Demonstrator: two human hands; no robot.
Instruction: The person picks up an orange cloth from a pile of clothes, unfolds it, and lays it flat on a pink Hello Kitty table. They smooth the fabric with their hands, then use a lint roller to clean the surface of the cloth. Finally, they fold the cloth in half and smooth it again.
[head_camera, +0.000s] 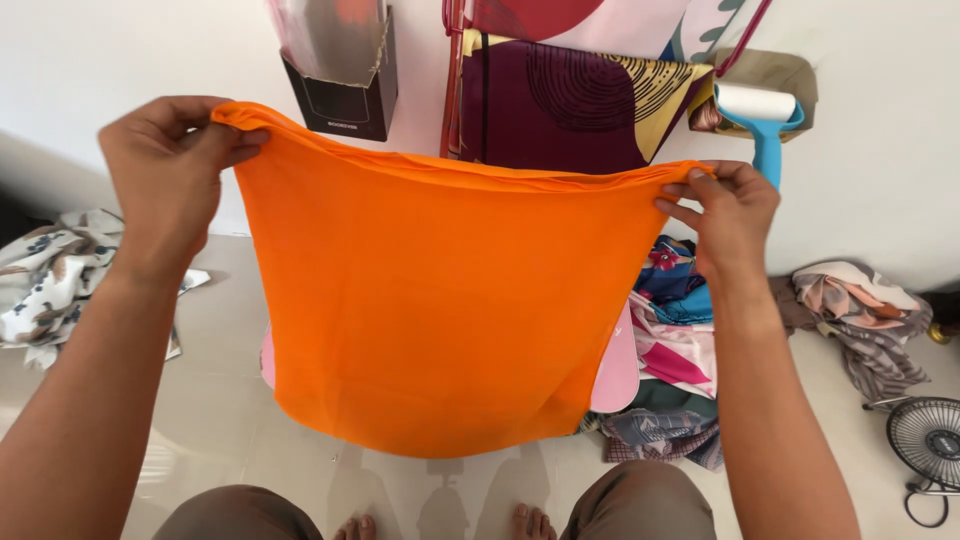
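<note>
Overhead, one orange cloth (430, 310), left hand (165, 165), right hand (730, 215), fingers pinching its two top corners

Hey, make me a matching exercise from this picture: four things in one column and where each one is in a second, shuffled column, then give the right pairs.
Things:
1. orange cloth
2. lint roller
3. small fan
4. dark box

Places:
A. on the floor at the far right
B. stretched between the left hand and the right hand
C. against the wall, above the left end of the cloth's top edge
D. by the wall, just above the right hand

Pairs: 1-B, 2-D, 3-A, 4-C
</note>
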